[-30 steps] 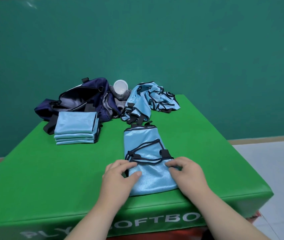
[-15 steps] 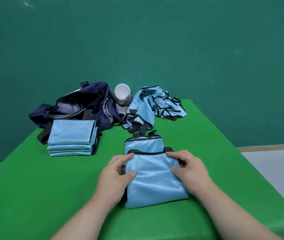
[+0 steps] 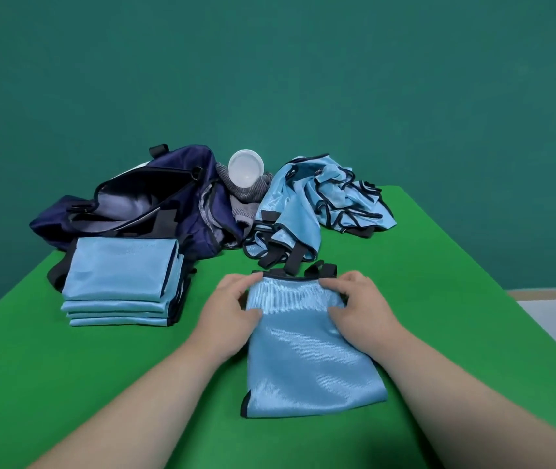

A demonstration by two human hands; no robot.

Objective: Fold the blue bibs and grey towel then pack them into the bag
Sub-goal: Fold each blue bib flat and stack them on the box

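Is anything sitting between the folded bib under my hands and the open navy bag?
Partly. The stack of folded bibs lies right in front of the bag, so the bib would have to go over it or past its right end. Nothing else visible is in the way.

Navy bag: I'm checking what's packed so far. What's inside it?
The navy bag lies open; only greyish lining shows inside, no bibs. Its bottom and right end are hidden by its own walls. The folded stack sits in front, outside.
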